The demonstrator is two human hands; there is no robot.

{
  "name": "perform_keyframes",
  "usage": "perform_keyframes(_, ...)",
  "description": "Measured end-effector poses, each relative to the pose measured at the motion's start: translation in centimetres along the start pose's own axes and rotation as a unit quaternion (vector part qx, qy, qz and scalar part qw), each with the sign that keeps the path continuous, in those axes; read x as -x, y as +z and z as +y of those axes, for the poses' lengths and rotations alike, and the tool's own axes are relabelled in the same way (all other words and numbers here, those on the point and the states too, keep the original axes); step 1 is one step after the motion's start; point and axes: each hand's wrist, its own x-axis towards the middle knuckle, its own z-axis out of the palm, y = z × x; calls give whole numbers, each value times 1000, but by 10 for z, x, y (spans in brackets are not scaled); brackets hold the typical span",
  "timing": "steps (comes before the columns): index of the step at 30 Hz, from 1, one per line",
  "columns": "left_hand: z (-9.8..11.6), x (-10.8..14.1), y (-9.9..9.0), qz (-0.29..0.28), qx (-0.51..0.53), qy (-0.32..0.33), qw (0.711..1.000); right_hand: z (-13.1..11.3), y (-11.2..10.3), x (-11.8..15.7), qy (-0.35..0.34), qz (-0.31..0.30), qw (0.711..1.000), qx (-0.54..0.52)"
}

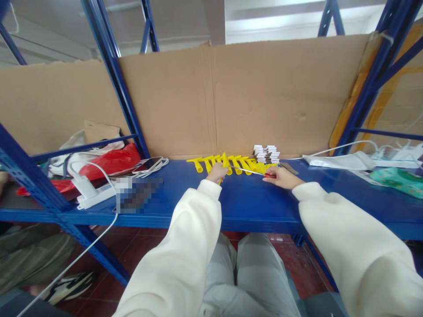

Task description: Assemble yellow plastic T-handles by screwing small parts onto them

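On the blue shelf, my left hand (217, 173) is closed around a yellow plastic piece whose ends show past the fingers. My right hand (280, 177) grips the red handle of a screwdriver (248, 171); its metal shaft points left, and the tip is at the yellow piece by my left hand. Several yellow T-shaped pieces (198, 166) lie in a row just behind both hands. Stacked white pieces (266, 154) with dark edges stand behind the right end of that row.
Cardboard (264, 97) walls the back. On the left are a white power strip (99, 194), cables, a phone (153, 164) and a red bag (115, 163). On the right lie a white packet (339, 161) and a green patterned pouch (398, 180). A person's leg shows lower left.
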Motion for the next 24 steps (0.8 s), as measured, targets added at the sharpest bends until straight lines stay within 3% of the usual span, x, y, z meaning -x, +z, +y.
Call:
perform_keyframes(5,1,1,0,-1,1,1,1000,3,1,0,7,21,1000,7)
perform_keyframes(17,3,5,1,1,5,-7,1000,-3,-2,1,27,-17,998,55)
perform_keyframes(24,3,4,1,1,8,-12,1000,0,0,0,6,-16,1000,14)
